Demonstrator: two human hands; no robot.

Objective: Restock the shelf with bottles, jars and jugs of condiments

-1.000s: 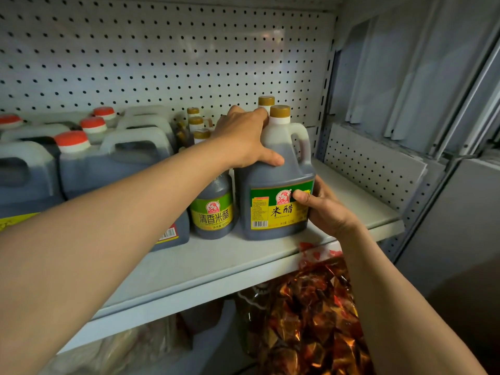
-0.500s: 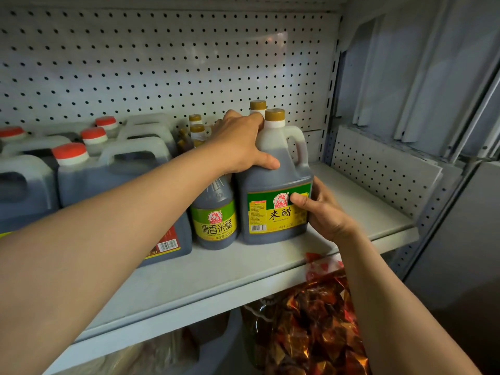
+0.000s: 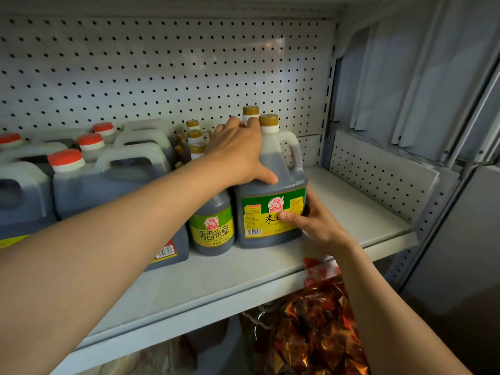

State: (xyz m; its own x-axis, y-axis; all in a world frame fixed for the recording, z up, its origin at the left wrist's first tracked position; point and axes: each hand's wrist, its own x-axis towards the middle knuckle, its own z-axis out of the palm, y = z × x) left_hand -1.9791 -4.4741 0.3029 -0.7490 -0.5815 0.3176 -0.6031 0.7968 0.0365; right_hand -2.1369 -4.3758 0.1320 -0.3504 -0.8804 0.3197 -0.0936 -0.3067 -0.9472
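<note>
Sliding a little deeper onto the shelf [image 3: 270, 269], the vinegar jug [image 3: 270, 190] is now settling beside the small bottle [image 3: 213, 226] — we are still clamping it, left hand [image 3: 238, 152] over its shoulder, right hand [image 3: 313, 220] gripping its base. We are judging it nearly placed, so release is coming next.

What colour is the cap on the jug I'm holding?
Gold-brown; the cap on the jug shows best in the head view.
</note>
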